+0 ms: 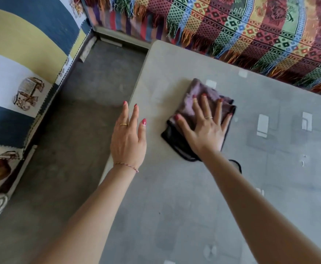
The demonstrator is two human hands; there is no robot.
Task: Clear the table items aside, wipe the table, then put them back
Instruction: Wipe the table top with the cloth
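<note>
right hand (206,130) flat on cloth (192,111) — grip open | left hand (128,138) open at table (193,206) edge

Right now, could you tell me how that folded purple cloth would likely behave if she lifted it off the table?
The cloth looks soft and folded in layers under the flat right hand, so it would probably droop and unfold. It seems light. On the smooth grey table it likely slides easily when pushed.
</note>
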